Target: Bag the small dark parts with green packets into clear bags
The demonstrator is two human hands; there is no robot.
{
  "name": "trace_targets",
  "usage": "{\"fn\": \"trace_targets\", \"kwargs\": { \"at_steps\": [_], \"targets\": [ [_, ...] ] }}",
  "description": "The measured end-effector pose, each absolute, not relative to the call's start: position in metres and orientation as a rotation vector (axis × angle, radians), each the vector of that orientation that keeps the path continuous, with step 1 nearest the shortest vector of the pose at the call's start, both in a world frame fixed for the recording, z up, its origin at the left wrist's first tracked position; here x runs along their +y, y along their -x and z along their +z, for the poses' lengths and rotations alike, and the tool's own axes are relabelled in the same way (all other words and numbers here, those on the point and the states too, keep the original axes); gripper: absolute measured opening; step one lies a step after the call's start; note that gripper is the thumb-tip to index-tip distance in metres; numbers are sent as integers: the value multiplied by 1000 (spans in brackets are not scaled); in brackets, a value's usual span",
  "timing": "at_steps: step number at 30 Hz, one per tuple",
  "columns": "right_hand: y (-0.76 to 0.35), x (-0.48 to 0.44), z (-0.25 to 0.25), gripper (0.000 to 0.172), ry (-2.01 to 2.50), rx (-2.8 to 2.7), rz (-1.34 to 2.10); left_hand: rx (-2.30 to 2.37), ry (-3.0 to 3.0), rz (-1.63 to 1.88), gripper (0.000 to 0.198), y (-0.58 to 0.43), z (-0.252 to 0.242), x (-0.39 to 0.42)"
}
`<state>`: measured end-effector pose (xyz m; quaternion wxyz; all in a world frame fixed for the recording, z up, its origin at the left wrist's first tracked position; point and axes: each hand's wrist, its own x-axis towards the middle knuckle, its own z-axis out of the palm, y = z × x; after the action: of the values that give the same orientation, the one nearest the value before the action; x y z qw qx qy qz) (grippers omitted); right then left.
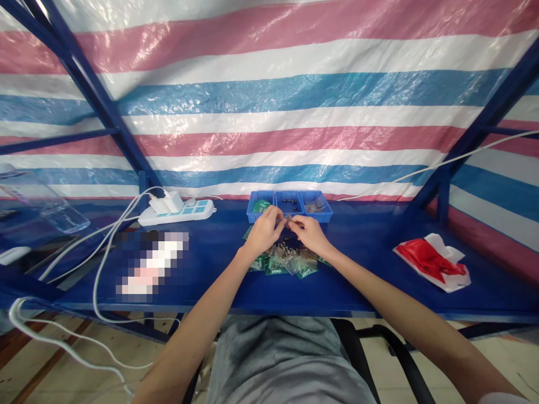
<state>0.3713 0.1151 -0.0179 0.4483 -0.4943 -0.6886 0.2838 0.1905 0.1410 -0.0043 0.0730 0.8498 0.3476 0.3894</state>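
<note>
My left hand (265,229) and my right hand (309,231) meet above the blue table, fingertips pinched together around something too small to make out. Just beyond them stand three joined blue bins (327,216). Green packets (261,206) lie in the left bin, small dark parts (290,201) in the middle one, and clear little bags (315,204) in the right one. Beneath my hands is a pile of small metal parts (287,252) mixed with green and clear plastic packets (275,266).
A white power strip (197,211) with plugs and trailing white cables (110,241) sits at the left, near a clear plastic bottle (69,216). On the right lies a red and white plastic packet (433,261). Striped sheeting (295,118) hangs behind the blue table (357,280).
</note>
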Motion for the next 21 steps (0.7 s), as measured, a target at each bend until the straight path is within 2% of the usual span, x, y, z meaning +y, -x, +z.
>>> {"fn": "trace_targets", "kwargs": {
  "at_steps": [4,16,21],
  "targets": [
    [-371,115,-18,23,1224,-1718,670,996,-2505,1172,1,-191,-8,143],
    [-373,116,-18,19,1215,-1667,604,976,-2605,999,21,-191,-1,132],
    [-371,113,-14,20,1156,-1688,482,1007,-2647,1029,20,-191,-4,136]
  ]
}}
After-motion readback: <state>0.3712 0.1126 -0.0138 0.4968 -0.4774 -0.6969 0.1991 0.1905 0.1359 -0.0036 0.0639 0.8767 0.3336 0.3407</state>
